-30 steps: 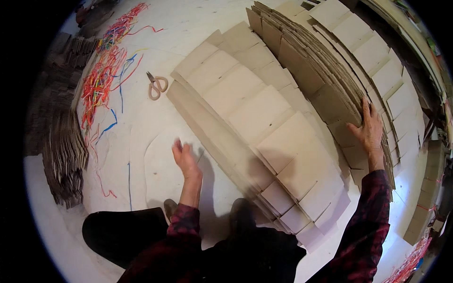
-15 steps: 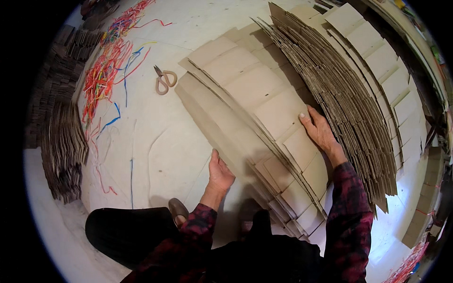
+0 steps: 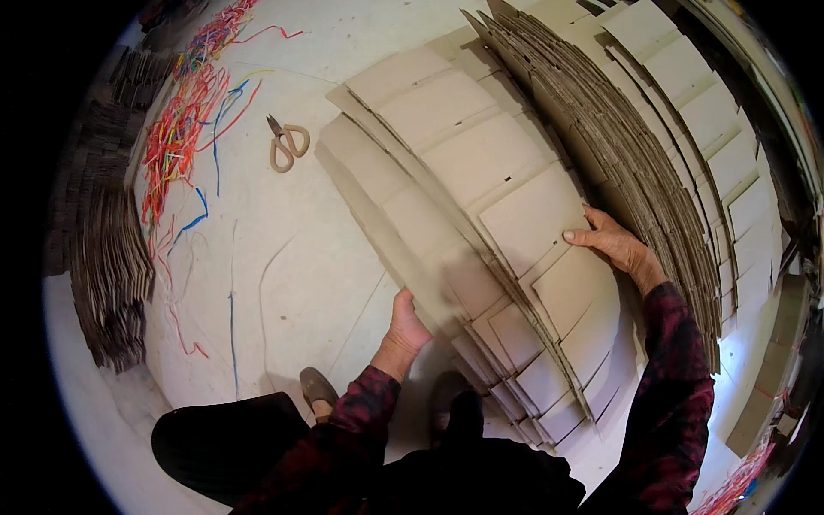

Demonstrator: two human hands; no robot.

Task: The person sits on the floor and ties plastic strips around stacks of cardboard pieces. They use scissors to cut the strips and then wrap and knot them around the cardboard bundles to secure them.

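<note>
Tan cardboard upper sheets (image 3: 481, 150), divided into rectangular panels, overlap matching lower sheets (image 3: 386, 196) in a staggered stack slanting across mid-view, leaving the lower left strip uncovered.

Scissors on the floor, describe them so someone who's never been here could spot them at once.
Find the broad pile of flat cardboard touched by the right hand and follow it to its far-left corner. On the pale floor between that corner and the tangle of mostly red strips lie the scissors. Unlike those neighbours, they have dark blades and two beige looped handles.
</note>
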